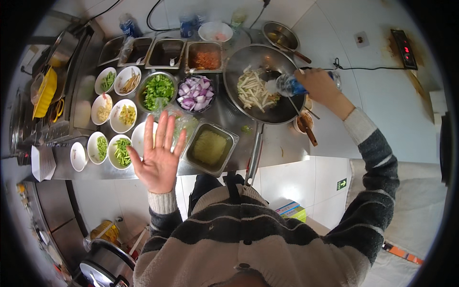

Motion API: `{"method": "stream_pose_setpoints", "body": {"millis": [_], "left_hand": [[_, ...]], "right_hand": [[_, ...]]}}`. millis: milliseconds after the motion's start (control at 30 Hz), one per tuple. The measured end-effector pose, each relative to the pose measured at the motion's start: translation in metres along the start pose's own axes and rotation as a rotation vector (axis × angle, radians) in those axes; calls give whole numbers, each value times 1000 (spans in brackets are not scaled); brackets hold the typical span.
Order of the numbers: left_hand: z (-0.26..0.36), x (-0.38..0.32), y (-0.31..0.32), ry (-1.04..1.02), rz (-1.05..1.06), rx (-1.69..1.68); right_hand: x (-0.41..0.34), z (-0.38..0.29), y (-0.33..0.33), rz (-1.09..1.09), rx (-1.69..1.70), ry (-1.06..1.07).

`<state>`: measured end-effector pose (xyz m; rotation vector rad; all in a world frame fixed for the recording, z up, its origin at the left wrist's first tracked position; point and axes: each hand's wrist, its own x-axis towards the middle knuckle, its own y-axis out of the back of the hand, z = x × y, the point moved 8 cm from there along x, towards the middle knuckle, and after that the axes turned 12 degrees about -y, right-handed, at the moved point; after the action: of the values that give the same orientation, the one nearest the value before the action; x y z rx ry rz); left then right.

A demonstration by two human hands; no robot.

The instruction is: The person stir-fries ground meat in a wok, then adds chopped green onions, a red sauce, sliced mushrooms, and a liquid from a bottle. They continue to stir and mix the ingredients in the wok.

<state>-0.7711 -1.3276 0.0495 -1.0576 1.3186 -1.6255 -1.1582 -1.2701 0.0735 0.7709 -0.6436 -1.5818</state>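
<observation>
My right hand (318, 86) grips a clear plastic bottle with a blue label (292, 86), tipped sideways over the right part of a large wok (247, 107). Pale strips of food (255, 88) lie in the wok, close to the bottle's left end. A thin utensil leans on the wok's right rim, its wooden handle (307, 130) outside. My left hand (159, 154) is raised palm up with spread fingers and nothing in it, above the counter's front edge. Beside it is a square metal tub of pale shreds in liquid (209, 146).
Bowls of cut vegetables (123, 115) stand on the left, near a bowl of chopped greens (157, 91) and one of diced red onion (195, 93). Metal containers (165, 53) line the back. The wok's long handle (255, 154) reaches past the counter's front edge. A small pan (280, 36) sits behind the wok.
</observation>
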Motion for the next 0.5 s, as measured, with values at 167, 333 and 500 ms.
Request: {"method": "stream_pose_setpoints", "body": {"millis": [167,333,500], "left_hand": [[18,-12,10,-82,48,94],[31,-15,13,-144,65,156],[34,-15,10,-161,47,136]], "right_hand": [[2,-43,-24,4,79,49],[23,-82,4,281,48,251],[80,-46,-2,384,64,25]]}}
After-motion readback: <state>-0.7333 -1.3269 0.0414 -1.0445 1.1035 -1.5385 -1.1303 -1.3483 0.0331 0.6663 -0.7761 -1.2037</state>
